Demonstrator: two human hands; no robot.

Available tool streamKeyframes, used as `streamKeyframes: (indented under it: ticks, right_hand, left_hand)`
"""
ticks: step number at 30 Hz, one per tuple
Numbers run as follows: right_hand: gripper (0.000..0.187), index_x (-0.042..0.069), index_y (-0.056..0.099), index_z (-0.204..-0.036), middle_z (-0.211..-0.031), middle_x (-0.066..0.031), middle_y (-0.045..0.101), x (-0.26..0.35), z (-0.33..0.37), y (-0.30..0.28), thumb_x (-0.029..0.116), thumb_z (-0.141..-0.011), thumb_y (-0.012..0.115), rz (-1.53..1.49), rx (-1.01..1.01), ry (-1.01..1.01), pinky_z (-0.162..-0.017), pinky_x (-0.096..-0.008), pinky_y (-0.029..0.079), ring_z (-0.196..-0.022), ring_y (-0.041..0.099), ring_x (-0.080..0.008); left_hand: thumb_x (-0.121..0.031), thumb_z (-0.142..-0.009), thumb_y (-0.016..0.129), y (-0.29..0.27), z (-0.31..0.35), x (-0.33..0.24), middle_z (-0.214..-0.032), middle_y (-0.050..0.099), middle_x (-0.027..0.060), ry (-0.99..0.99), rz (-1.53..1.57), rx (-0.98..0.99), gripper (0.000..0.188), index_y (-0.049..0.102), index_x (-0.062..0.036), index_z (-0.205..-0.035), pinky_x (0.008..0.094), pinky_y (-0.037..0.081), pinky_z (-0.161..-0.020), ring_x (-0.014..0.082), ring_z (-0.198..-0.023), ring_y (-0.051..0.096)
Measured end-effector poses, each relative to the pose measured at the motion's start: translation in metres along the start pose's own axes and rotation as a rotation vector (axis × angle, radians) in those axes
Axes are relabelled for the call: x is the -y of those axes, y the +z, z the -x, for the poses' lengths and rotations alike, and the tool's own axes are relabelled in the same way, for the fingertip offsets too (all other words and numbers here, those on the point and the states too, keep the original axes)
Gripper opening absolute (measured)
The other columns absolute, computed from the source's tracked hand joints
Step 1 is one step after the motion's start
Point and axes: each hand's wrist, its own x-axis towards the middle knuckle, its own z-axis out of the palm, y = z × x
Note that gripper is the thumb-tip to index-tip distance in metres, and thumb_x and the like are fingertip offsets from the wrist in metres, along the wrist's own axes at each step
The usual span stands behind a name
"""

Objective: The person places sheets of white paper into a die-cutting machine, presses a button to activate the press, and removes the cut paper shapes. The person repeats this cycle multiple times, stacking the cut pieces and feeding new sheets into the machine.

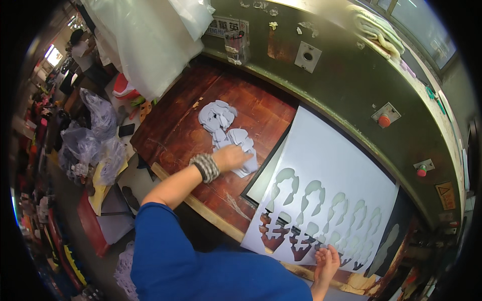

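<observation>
Handling pieces (218, 118) left of a holed sheet (331, 155)

Nearest, the right hand (326, 263) was at the sheet's near edge, fingers curled toward the thumb; whether they pinched the edge or a scrap could not be told. The sheet's near half was cut through with rows of rounded holes. Left of the sheet, the left hand (232, 158) lay over the nearer heap of pieces, fingers close together and bent down; its hold could not be made out. The pieces, thin and pale grey, lay in two overlapping heaps on the table (251, 90), left of the sheet. Good handling seemed to call for squaring them edge to edge before any lift, so none slid off, and for a light right hand, since the sheet's narrow strips could tear. Beyond the sheet ran a green beam (341, 65); far to its left were bags (80, 143) and a person (83, 52).
</observation>
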Motion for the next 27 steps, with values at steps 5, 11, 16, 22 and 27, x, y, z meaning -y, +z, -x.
streamKeyframes:
  ticks: [5, 11, 16, 22, 27]
  right_hand:
    - [0.025, -0.001, 0.054, -0.113, -0.089, -0.013, 0.065, 0.016, -0.013, -0.015, 0.009, -0.091, 0.056, 0.068, 0.016, -0.008, -0.067, -0.0282, 0.054, -0.073, 0.064, -0.019]
    - [0.029, -0.002, 0.057, -0.111, -0.096, -0.0088, 0.063, 0.03, -0.027, -0.109, 0.009, -0.085, 0.063, 0.822, -0.277, -0.391, -0.076, -0.0259, 0.047, -0.087, 0.059, -0.0166]
    - [0.039, -0.006, 0.053, -0.113, -0.113, -0.0215, 0.055, 0.013, -0.04, -0.205, 0.012, -0.082, 0.067, 1.415, -0.736, -0.479, -0.082, -0.0384, 0.047, -0.1, 0.057, -0.0297]
    - [0.042, -0.003, 0.057, -0.112, -0.1, -0.0213, 0.059, 0.021, -0.072, -0.231, 0.023, -0.082, 0.068, 1.258, -0.785, -0.602, -0.079, -0.0408, 0.047, -0.097, 0.057, -0.0341]
    - [0.025, 0.0, 0.058, -0.08, -0.062, -0.0128, 0.052, 0.067, -0.056, -0.212, 0.024, -0.084, 0.065, 1.196, -0.64, -0.491, -0.06, -0.0394, 0.043, -0.058, 0.051, -0.0282]
  left_hand:
    - [-0.008, -0.065, 0.07, 0.018, 0.021, -0.017, -0.082, 0.05, 0.0072, -0.384, 0.033, 0.106, 0.049, 0.059, -0.0062, -0.113, 0.0378, 0.044, -0.077, 0.0244, -0.081, 0.053]
    - [-0.007, -0.071, 0.064, -0.013, -0.01, -0.086, -0.109, 0.049, 0.0166, -0.697, -0.309, 0.112, 0.049, 0.055, -0.007, -0.119, 0.0529, 0.031, -0.097, 0.0313, -0.102, 0.047]
    - [-0.014, -0.072, 0.07, -0.019, -0.025, -0.189, -0.092, 0.057, 0.0135, -0.831, 0.118, 0.02, 0.044, 0.058, -0.0044, -0.113, 0.0387, 0.046, -0.075, 0.0324, -0.09, 0.054]
    - [-0.019, -0.082, 0.064, 0.012, -0.037, -0.22, -0.098, 0.057, 0.0197, -1.059, 0.231, 0.056, 0.044, 0.052, -0.0013, -0.121, 0.0421, 0.046, -0.079, 0.0376, -0.093, 0.055]
    - [-0.019, -0.091, 0.053, 0.026, -0.037, -0.2, -0.063, 0.057, 0.0089, -1.359, 0.467, -0.039, 0.044, 0.043, -0.0006, -0.13, 0.0343, 0.046, -0.054, 0.022, -0.055, 0.058]
